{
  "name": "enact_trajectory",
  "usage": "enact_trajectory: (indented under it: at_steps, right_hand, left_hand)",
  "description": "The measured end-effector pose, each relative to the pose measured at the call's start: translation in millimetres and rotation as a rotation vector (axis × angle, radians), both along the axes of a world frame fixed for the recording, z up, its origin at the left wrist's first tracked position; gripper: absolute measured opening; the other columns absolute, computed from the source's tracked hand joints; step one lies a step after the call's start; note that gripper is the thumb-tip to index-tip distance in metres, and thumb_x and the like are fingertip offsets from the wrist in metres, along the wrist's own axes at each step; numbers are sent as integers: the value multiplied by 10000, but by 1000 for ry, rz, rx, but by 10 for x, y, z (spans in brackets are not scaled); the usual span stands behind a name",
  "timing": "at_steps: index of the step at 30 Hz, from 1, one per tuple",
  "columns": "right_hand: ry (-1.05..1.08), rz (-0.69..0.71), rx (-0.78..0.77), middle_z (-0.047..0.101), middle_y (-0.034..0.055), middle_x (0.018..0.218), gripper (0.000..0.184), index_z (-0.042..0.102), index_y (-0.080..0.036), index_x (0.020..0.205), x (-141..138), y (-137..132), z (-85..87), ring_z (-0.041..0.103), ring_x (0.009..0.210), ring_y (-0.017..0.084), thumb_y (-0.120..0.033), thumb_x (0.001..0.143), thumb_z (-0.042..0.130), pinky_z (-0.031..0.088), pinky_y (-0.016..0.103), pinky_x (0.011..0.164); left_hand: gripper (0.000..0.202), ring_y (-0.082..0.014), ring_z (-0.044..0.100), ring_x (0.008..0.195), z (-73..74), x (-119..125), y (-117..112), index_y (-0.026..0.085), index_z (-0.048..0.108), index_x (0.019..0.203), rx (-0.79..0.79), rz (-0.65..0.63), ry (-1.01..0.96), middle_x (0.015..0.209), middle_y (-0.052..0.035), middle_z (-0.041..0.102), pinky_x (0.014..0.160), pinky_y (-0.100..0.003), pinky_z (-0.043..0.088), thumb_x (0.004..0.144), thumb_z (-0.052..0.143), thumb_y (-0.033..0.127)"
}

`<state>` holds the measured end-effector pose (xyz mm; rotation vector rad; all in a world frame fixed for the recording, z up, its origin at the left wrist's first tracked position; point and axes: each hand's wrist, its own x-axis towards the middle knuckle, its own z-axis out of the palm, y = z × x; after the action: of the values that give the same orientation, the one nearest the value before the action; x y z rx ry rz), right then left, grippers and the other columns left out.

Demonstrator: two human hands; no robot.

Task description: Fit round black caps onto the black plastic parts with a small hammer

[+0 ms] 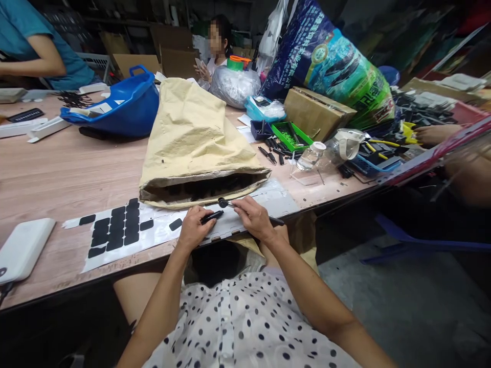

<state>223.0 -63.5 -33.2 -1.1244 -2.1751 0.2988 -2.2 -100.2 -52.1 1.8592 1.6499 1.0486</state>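
Note:
My left hand [193, 228] is closed around a slim black plastic piece [212, 216] at the near edge of the wooden table [65, 174]. My right hand [253, 219] pinches a thin tool with a round black head [223, 203], its tip just above the piece in my left hand. Both hands rest over a white backing sheet [161, 232] that carries several black adhesive pads [117, 228]. Just behind my hands lies a tan paper sack [192, 138] on its side, its mouth open and dark parts showing inside.
A white power bank [23, 248] lies at the near left. A blue plastic tub [123, 105], a cardboard box [316, 112], a green tray [291, 135] and a large printed bag [333, 61] stand farther back. Other people sit at the far left and back.

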Motion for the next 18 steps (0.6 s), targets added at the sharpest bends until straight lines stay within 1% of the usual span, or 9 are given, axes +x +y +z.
enact_trajectory:
  at_steps: [4, 8, 12, 16, 18]
  right_hand:
    - [18, 78, -54, 674, 27, 970, 321, 690, -305, 1237, -113, -141, 44, 655, 900, 157, -223, 1006, 483, 533, 244, 810]
    - [-10, 102, -65, 661, 27, 940, 327, 696, -289, 1242, -143, -198, 38, 649, 854, 147, -217, 1008, 480, 525, 227, 765]
    - [-78, 74, -85, 655, 14, 918, 323, 701, -320, 1233, -129, -204, 27, 645, 815, 144, -223, 996, 504, 513, 217, 705]
    - [4, 29, -77, 662, 25, 944, 328, 694, -306, 1242, -91, -183, 32, 654, 869, 153, -233, 1007, 478, 524, 228, 774]
    - [11, 12, -83, 667, 22, 945, 322, 700, -310, 1229, -73, -174, 22, 657, 874, 154, -230, 1002, 485, 529, 231, 785]
  left_hand:
    - [177, -202, 594, 827, -23, -6, 13, 263, 785, 936, 1, -5, -26, 824, -18, 630, 801, -347, 525, 783, 696, 275]
    - [134, -193, 587, 806, -10, -5, 19, 254, 789, 878, -5, -5, -23, 797, -16, 621, 767, -327, 516, 784, 693, 259]
    - [155, -193, 591, 808, 3, -10, 20, 273, 797, 895, -11, -5, -16, 796, -12, 625, 769, -323, 520, 785, 688, 262]
    - [186, -199, 606, 820, -3, -21, 19, 272, 802, 928, -15, -1, -38, 825, -18, 640, 788, -338, 533, 771, 706, 292]
    - [194, -199, 610, 817, -8, -27, 20, 269, 801, 938, -16, 2, -47, 831, -19, 645, 795, -346, 537, 772, 708, 311]
